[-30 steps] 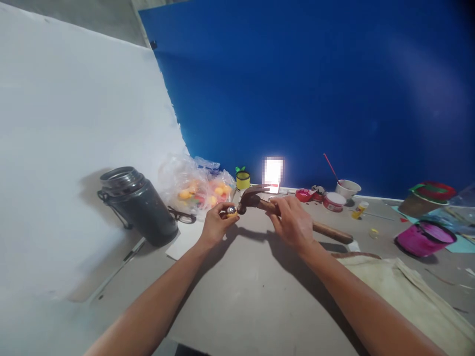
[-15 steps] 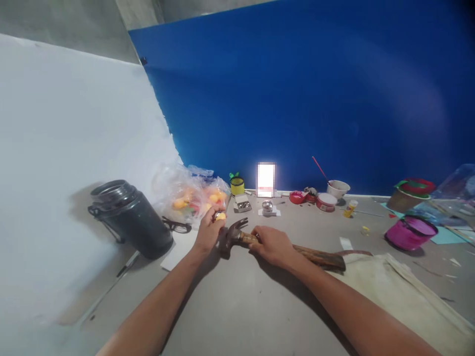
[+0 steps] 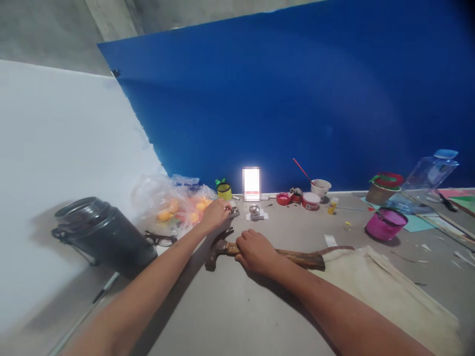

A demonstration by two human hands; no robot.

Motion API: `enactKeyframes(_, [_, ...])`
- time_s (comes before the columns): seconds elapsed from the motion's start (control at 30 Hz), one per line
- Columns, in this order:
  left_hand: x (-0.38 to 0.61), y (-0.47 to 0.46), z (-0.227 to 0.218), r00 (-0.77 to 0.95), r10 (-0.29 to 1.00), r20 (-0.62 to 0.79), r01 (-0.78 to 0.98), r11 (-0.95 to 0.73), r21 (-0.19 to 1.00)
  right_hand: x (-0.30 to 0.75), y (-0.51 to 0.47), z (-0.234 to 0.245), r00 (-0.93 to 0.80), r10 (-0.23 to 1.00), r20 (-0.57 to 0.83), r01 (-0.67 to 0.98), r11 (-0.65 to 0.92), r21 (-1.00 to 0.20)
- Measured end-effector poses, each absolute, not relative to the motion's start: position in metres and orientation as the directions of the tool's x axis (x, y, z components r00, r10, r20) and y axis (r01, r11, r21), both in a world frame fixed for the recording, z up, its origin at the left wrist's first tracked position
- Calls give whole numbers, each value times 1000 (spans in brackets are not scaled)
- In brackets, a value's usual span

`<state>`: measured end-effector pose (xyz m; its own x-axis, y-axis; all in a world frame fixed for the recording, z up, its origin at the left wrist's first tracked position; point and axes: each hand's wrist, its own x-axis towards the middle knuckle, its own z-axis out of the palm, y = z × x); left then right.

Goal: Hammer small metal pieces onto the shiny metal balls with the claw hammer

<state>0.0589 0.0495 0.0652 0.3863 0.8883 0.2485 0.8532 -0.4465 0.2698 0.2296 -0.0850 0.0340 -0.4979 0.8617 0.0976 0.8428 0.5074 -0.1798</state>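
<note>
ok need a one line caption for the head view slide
Right hand grips a hammer lying on the grey table, left hand at a small box beside a plastic bag

The hammer has a worn matt wooden handle and a dull dark metal head, and lies on the smooth matt grey table, with rough off-white cloth at four o'clock, a crinkled glossy clear plastic bag at ten and a shiny metal ball at twelve.

The single head-worn camera looked forward and down across the grey table toward the blue board, at close range to the left hand and right hand before that board.
</note>
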Motion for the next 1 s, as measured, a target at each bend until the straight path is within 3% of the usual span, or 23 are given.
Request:
enactKeyframes(0.2, [78,72,65,500,862,88,850,-507,142,229,-86,41,-512,856,77,839,517,-167])
enactKeyframes(0.47, [82,75,70,484,875,-13,874,-484,43,230,-83,36,-513,854,89,835,520,-181])
enactKeyframes(1.0, [81,90,66,464,885,-45,883,-457,108,230,-82,32,-518,849,104,827,529,-190])
